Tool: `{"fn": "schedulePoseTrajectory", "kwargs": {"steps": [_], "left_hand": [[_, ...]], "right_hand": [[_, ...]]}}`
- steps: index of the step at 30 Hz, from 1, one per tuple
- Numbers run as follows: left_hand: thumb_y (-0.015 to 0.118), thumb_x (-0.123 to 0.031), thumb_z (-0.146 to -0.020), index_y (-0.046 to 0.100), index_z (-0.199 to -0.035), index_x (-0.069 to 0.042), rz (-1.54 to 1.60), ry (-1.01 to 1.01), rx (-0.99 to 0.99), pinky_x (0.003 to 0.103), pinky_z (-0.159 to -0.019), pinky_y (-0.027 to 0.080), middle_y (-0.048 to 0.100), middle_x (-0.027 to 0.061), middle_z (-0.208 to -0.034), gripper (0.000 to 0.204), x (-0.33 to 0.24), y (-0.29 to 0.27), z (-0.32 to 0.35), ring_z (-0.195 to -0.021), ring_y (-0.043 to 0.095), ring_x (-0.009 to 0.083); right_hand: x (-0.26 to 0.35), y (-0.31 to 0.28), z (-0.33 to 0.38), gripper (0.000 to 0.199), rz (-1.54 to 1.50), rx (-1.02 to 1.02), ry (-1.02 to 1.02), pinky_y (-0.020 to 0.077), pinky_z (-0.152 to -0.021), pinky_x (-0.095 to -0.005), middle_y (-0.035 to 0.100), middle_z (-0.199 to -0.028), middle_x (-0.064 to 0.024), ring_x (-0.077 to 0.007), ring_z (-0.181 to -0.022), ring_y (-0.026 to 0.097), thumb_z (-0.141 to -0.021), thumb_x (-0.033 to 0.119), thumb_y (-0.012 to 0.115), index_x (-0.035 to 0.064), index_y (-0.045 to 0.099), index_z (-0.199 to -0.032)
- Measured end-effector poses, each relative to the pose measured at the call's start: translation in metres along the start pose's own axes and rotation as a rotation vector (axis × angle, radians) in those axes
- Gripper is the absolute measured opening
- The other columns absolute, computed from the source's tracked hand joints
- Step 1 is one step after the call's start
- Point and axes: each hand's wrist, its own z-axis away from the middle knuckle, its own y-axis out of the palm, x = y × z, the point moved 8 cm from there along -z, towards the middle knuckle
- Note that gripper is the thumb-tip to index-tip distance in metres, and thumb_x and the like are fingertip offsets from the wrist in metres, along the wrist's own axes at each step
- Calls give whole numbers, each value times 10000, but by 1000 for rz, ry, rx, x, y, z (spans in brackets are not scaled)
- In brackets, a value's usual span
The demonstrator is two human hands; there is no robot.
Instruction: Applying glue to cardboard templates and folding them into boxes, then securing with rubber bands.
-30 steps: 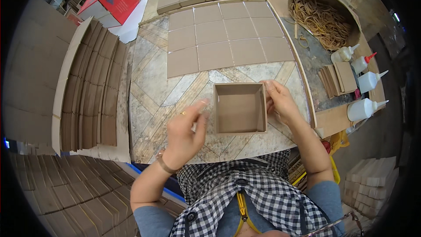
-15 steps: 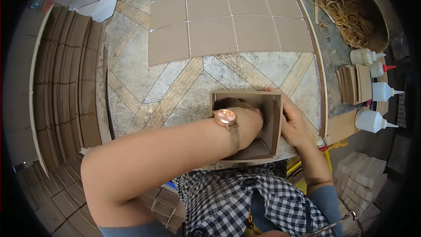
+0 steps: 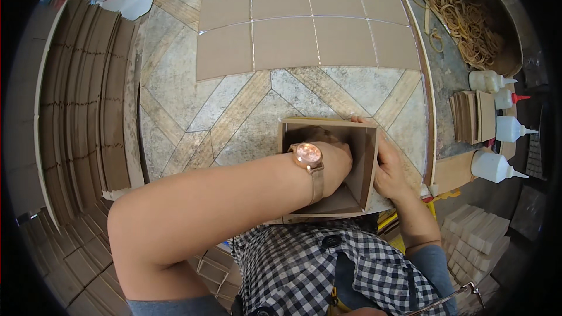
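Note:
An open-topped brown box stands at the table's near edge, right of the middle. My left hand reaches down inside it, with a watch on the wrist. The box walls and the back of the hand hide those fingers, so their grip does not show. Around the box's right side wraps my right hand, fingertips at the far right corner. Beyond the box, flat brown board panels lie in a grid, with shiny lines between them.
Stacked brown boards line the left side. Right of the table's raised edge stand white squeeze bottles, a small stack of brown pieces and a container of rubber bands. Pale stacked blocks sit lower right.
My left wrist has shifted slightly to the right inside the box. My right hand keeps its hold on the side. The whole view has tilted a little.

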Motion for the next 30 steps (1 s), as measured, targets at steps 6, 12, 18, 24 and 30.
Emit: {"fn": "schedulePoseTrajectory", "kwargs": {"steps": [6, 12, 18, 24, 30], "left_hand": [[609, -77, -794, 585, -1052, 26, 43, 35, -222, 365, -805, 518, 647, 180, -1048, 279, -12, -34, 67, -985, 638, 281], [597, -291, -874, 458, -1252, 33, 612, 314, -1345, 383, -959, 419, 560, 193, -1200, 517, 49, -45, 172, -1150, 531, 293], [336, -659, -896, 45, -1490, -33, 1439, 449, -1265, 442, -1147, 144, 57, 166, -1550, 911, 63, 31, 80, -1437, 75, 267], [352, -686, -861, 61, -1494, -69, 1507, 425, -1253, 458, -1128, 210, 74, 158, -1541, 930, 61, 34, 75, -1428, 111, 268], [374, -640, -878, 109, -1480, -83, 1520, 417, -1285, 444, -1096, 296, 168, 140, -1499, 861, 63, 33, 75, -1372, 255, 251]], "right_hand": [[-5, -2, 3, 617, -178, 0, 94, 393, -991, -360, 462, -1380, -168, -263, -1219, 495, -970, 422, 457, -19, 370, -1392], [-2, -12, 2, 687, -452, -168, 111, 299, -1085, -383, 396, -1431, -175, -264, -1305, 400, -975, 493, 383, -5, 291, -1438], [15, 35, -9, 875, -693, -174, 42, 173, -1149, -423, 105, -1563, -103, -226, -1421, 170, -904, 686, 279, 78, 85, -1501], [19, 44, -8, 859, -777, -154, 51, 135, -1151, -417, 6, -1568, -110, -233, -1434, 90, -913, 678, 186, 82, -4, -1502], [12, 44, -5, 870, -789, -192, 146, 265, -1117, -435, 181, -1527, -68, -221, -1366, 275, -889, 710, 255, 105, 106, -1497]]}}
